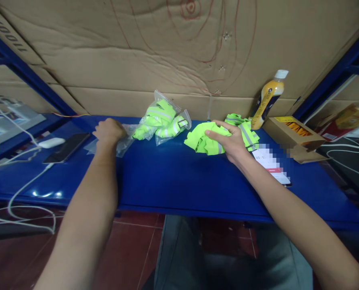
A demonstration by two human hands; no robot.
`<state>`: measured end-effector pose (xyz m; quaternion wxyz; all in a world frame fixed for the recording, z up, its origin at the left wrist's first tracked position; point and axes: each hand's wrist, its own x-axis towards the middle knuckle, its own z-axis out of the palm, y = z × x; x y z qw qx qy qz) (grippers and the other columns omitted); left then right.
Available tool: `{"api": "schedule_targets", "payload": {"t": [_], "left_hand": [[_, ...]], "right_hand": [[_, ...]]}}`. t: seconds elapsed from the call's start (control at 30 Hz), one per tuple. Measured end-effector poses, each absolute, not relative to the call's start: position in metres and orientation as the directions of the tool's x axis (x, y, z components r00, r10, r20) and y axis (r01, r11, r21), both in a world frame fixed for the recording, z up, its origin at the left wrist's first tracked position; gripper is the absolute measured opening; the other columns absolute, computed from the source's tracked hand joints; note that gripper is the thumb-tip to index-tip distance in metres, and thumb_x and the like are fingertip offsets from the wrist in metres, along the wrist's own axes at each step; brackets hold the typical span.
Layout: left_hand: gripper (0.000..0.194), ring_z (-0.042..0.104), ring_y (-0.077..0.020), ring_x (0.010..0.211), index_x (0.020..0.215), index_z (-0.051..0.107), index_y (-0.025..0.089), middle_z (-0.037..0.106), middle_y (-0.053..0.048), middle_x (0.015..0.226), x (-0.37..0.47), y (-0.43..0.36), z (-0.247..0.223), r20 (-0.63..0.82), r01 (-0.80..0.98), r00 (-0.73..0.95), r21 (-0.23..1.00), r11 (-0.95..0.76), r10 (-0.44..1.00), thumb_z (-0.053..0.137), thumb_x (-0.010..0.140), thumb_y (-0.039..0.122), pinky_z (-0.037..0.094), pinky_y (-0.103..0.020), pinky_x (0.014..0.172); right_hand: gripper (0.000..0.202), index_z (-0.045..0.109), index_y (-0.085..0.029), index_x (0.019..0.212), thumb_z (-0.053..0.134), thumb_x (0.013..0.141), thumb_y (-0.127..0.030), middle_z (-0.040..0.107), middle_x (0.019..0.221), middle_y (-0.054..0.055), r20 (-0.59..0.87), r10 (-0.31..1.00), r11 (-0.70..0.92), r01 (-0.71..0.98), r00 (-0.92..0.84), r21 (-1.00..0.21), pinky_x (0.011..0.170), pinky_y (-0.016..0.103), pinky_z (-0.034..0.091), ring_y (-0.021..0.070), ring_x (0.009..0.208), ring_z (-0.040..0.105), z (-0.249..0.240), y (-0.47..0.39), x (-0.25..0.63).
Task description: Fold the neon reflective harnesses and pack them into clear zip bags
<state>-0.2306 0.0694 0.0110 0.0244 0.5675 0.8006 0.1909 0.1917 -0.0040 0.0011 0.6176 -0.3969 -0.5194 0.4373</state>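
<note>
Brown cardboard [106, 72] stands on the far side of the blue counter [167, 181], where two bagged green bundles [159, 112] lie in the far middle and look done. My right grip [233, 140] pinches a loose green bundle [206, 139] right of them, and another green bundle [248, 133] just to its right shows no bag, so I think both are left. My left grip [109, 131] is over clear plastic [126, 144] on the left, but I cannot tell if it pinches any.

Item: cardboard backing [155, 68] beyond the table's [173, 177] back edge; upside-down marking "1100X3", at upper left, cut off by the view. Item: lit phone [270, 164], toward the table's right end; digits "00:0", remainder pixelated. Item: bottle [268, 98], right part of back edge; label lettering illegible.
</note>
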Motion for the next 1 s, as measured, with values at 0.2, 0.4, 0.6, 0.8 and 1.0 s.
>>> {"api": "schedule_targets", "payload": {"t": [0.2,0.4,0.6,0.8,1.0], "left_hand": [[0.04,0.048,-0.0362,0.13,0.126,0.067,0.011,0.066,-0.013,0.133,-0.205,0.049,0.053,0.547,0.885,-0.448,0.382,0.266,0.707,0.053,0.098,0.036,0.035,-0.06,0.114],[0.036,0.065,-0.0285,0.12,0.122,0.074,0.033,0.075,0.005,0.129,-0.114,0.022,0.076,0.81,0.684,0.242,0.248,-0.686,0.535,0.056,0.1,0.054,0.046,-0.051,0.116],[0.038,0.063,-0.0316,0.115,0.117,0.072,0.02,0.073,-0.014,0.12,-0.033,0.002,0.044,0.587,0.559,0.602,0.175,-0.811,0.542,0.043,0.105,0.042,0.048,-0.047,0.105],[0.033,0.057,-0.0173,0.067,0.085,0.063,0.02,0.066,-0.002,0.075,-0.018,0.003,0.02,0.442,0.578,0.444,0.523,-0.626,0.779,0.041,0.105,0.036,0.042,-0.032,0.068],[0.058,0.053,-0.0189,0.06,0.065,0.052,0.021,0.058,-0.004,0.061,0.019,-0.008,-0.006,0.354,0.777,0.329,0.426,-0.464,0.876,0.049,0.103,0.066,0.035,-0.034,0.062]], "right_hand": [[0.058,0.083,-0.024,0.105,0.104,0.053,-0.042,0.081,0.12,0.005,0.285,0.951,0.303,-0.167,0.122,-0.938,0.12,0.055,0.053,0.0323,0.127,0.073,0.005,-0.003,0.194],[0.072,0.078,-0.027,0.11,0.106,0.048,-0.051,0.08,0.121,0.005,0.175,0.982,0.188,-0.328,0.067,-0.926,0.109,0.052,0.064,0.0331,0.122,0.075,0.02,-0.001,0.211],[0.067,0.076,-0.023,0.104,0.107,0.048,-0.045,0.081,0.119,0.008,0.154,0.988,0.131,-0.379,-0.03,-0.916,0.111,0.053,0.063,0.0354,0.123,0.075,0.021,0.003,0.224],[0.075,0.075,-0.022,0.111,0.107,0.045,-0.038,0.083,0.114,0.008,0.051,0.999,0.04,-0.399,-0.017,-0.916,0.105,0.053,0.066,0.0347,0.119,0.078,0.009,0.01,0.219],[0.072,0.072,-0.024,0.115,0.101,0.056,-0.054,0.075,0.139,0.01,0.185,0.978,0.209,-0.357,0.1,-0.91,0.108,0.056,0.065,0.0365,0.132,0.071,0.013,0.019,0.228]]}}
